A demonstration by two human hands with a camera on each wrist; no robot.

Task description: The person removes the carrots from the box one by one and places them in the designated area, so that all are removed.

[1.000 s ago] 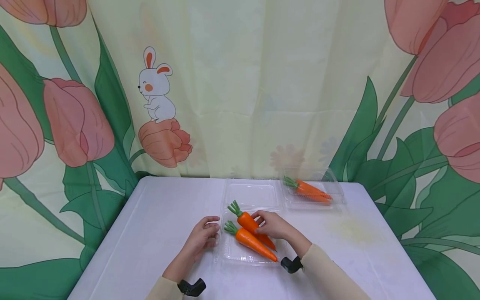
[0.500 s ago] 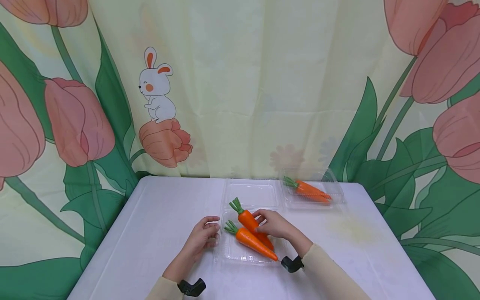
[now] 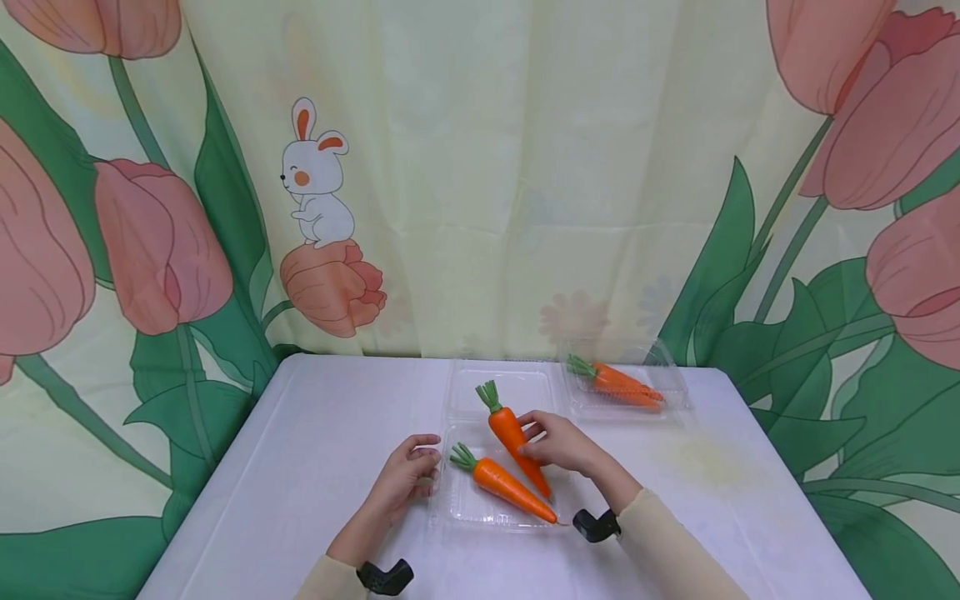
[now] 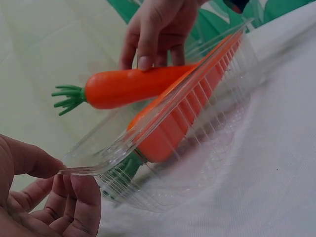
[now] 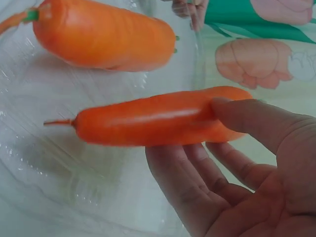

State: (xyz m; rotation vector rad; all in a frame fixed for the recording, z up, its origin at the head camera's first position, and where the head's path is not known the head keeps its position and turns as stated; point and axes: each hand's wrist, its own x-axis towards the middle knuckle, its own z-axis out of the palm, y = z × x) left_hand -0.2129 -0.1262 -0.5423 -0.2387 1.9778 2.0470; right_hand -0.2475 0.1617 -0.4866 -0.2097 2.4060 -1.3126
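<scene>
In the head view my right hand [image 3: 558, 442] grips a carrot [image 3: 507, 429] with a green top, thumb on one side and fingers on the other. The right wrist view shows this held carrot [image 5: 158, 121] raised above the clear plastic box. Another carrot [image 3: 510, 489] lies slanted inside the open clear plastic box [image 3: 468, 518], its tip near the front right rim. At the box's left side is my left hand [image 3: 408, 475]. In the left wrist view its thumb and forefinger pinch the box's rim [image 4: 86, 170], the other fingers curled below.
A second clear plastic box [image 3: 675, 400], lid down, stands at the back right with carrots [image 3: 618, 383] inside. The open box's lid [image 3: 502, 390] lies folded back towards the curtain [image 3: 465, 250]. A white cloth covers the table [image 3: 352, 417].
My right hand has lifted the carrot and shifted it slightly right and back, turning it steeper and away from the other carrot. The left hand stays at the box's rim.
</scene>
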